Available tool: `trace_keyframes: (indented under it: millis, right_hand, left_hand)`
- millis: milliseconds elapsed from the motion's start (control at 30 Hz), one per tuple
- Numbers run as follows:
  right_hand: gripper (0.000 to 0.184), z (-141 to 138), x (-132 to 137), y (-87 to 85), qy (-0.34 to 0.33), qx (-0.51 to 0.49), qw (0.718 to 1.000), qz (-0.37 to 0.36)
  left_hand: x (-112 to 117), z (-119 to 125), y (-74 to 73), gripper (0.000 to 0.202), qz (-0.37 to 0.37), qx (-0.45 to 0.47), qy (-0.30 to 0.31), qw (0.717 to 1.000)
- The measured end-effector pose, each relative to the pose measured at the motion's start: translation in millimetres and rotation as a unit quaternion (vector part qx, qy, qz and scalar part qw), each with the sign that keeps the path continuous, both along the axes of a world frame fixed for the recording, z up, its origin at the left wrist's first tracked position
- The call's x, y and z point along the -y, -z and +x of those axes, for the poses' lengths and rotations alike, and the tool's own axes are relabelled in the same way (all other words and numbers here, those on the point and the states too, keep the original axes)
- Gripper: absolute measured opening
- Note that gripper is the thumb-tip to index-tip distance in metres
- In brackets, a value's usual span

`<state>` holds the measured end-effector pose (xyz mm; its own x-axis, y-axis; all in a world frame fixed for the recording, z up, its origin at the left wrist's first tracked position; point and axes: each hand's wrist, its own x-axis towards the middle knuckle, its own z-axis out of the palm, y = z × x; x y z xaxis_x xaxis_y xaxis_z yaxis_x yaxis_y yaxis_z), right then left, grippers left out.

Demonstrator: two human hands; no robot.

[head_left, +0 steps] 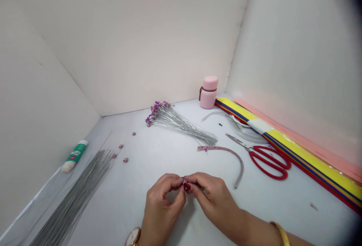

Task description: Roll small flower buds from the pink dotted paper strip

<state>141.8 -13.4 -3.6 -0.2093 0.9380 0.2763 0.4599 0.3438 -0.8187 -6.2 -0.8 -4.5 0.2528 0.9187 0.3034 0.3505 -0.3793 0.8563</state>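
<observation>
My left hand point(164, 200) and my right hand point(210, 197) meet low in the middle of the white table. Both pinch a tiny pink piece point(184, 181) between their fingertips; what it is stays too small to make out. A curved strip with pink dots point(226, 153) lies just beyond my right hand. Further back rests a bundle of thin wires tipped with purple beads point(175, 119). A few loose small beads point(124, 153) lie to the left of my hands.
Bare grey wires point(76, 193) lie in a pile at the left, beside a glue stick point(74, 156). Red scissors point(267, 157), clear strips point(240, 129), packed coloured paper strips point(299, 155) and a pink jar point(208, 92) sit at the right and back. White walls enclose the table.
</observation>
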Motion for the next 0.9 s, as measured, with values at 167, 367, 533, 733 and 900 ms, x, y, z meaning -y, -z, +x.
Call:
trace_keyframes:
  millis: [167, 367, 533, 733, 900]
  right_hand:
    - [0.021, -6.5, -0.5, 4.3, 0.022, 0.047, 0.998, 0.025]
    - [0.021, -0.1, -3.2, 3.2, -0.007, -0.054, 0.998, -0.020]
    - [0.019, 3.2, -6.7, 3.5, -0.010, -0.085, 0.995, -0.054]
    - [0.015, 2.1, -7.4, 9.8, 0.015, -0.103, 0.988, -0.110]
    - [0.015, 3.4, -7.0, 10.2, 0.005, -0.115, 0.987, -0.113]
  left_hand:
    - [1.4, -0.4, 1.6, 0.011, 0.027, -0.036, -0.039, 0.998]
    - [-1.9, -4.9, 6.1, 0.011, -0.094, 0.086, 0.003, 0.992]
    - [-5.5, -5.4, 8.4, 0.013, -0.100, 0.116, 0.020, 0.988]
    - [-5.7, -7.1, 6.7, 0.020, -0.072, 0.068, 0.028, 0.995]
    - [-3.9, -6.2, 4.3, 0.018, -0.071, 0.056, 0.048, 0.995]
